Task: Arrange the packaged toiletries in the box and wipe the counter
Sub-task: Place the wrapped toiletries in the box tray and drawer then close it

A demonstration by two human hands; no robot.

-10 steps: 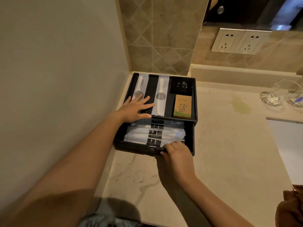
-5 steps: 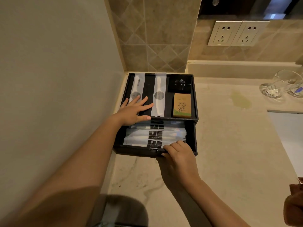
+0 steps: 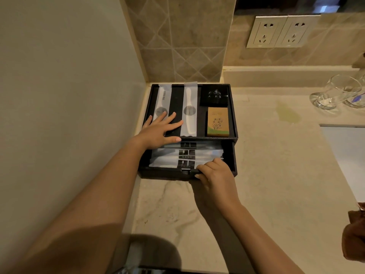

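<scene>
Holding centre frame: one black box (image 3: 234,123) with a pull-out drawer (image 3: 164,172), set on the pale stone surface (image 3: 276,175) hard into the corner of the plain wall and the tiled wall. Top tray, left to right: two long white sleeved packets, the left packet (image 3: 163,101) and the right packet (image 3: 189,110), lying parallel and apart; a small black packet (image 3: 215,95) at the back; a tan carton (image 3: 217,121) just in front of it, printed with a plant. Drawer, partly drawn out toward the viewer: a stack of clear-wrapped packets (image 3: 173,157) with dark labels, overlapping and filling it side to side. Left hand (image 3: 161,131): flat, fingers spread, palm pressing on the tray's near left corner and lapping the left packet's end, gripping nothing; judged to steady the box while the drawer is worked. Right hand (image 3: 214,175): fingers curled over the drawer's front edge near the middle, closed on that edge, tips touching the nearest wrapped packet; whether it pulls or pushes cannot be told. Upper right of frame: two clear glasses (image 3: 335,91) on the surface, well apart from the box, below a double wall socket (image 3: 280,31). Lower right edge: a brown cloth (image 3: 354,238), unused; wiping not yet begun.
</scene>
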